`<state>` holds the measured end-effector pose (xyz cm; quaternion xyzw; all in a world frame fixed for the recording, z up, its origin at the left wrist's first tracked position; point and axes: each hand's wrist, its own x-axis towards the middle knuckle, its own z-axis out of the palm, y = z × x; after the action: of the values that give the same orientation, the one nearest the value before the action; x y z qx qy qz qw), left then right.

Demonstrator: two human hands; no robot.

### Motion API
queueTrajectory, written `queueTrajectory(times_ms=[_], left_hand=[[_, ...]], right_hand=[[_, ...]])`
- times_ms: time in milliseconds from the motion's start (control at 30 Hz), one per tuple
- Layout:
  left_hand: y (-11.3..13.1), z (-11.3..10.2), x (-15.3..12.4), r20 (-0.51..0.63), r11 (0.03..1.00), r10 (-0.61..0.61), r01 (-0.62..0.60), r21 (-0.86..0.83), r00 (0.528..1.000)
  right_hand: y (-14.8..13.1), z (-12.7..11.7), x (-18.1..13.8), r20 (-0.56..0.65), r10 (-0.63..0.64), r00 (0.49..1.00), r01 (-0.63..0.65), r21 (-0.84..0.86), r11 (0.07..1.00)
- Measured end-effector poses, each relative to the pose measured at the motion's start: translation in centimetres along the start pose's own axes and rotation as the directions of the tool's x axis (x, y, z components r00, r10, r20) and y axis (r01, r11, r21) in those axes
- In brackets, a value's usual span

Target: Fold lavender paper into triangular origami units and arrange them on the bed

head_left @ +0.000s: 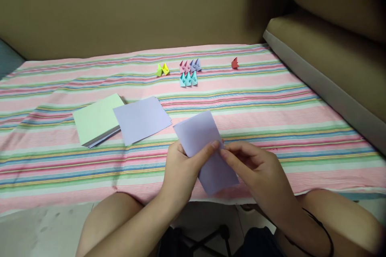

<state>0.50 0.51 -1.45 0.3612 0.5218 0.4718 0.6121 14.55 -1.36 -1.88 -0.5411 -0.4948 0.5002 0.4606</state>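
A folded sheet of lavender paper (200, 130) is held up in front of me, above the near edge of the striped cloth. My left hand (187, 168) grips it from the left, thumb flat on its face and the other fingers hidden behind. At the right edge of the paper, my right hand (256, 168) pinches the side between thumb and fingertips. Just beyond, to the left, lie a few loose lavender sheets (141, 120), their corner overlapping a thick stack of paper with a pale green top sheet (98, 118).
Small folded paper pieces stand farther back: yellow ones (163, 69), pink and purple ones (191, 65), turquoise ones (188, 79) and a red one (235, 63). A striped cloth (271, 108) covers the surface. Brown cushions (325, 56) border the right side, and a brown backrest (135, 8) the rear.
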Motion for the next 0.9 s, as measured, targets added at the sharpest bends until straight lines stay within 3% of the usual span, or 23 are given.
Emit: queueTrajectory(times_ms=[700, 900], left_hand=[[0.31, 0.05, -0.29, -0.010, 0.997, -0.022, 0.023, 0.078, 1.000], [0.32, -0.22, 0.26, -0.015, 0.990, -0.040, 0.037, -0.139, 0.999]], right_hand=[[-0.02, -0.11, -0.07, 0.008, 0.013, 1.000, -0.013, -0.003, 1.000], [0.29, -0.29, 0.07, 0.104, 0.005, 0.995, -0.005, -0.002, 1.000]])
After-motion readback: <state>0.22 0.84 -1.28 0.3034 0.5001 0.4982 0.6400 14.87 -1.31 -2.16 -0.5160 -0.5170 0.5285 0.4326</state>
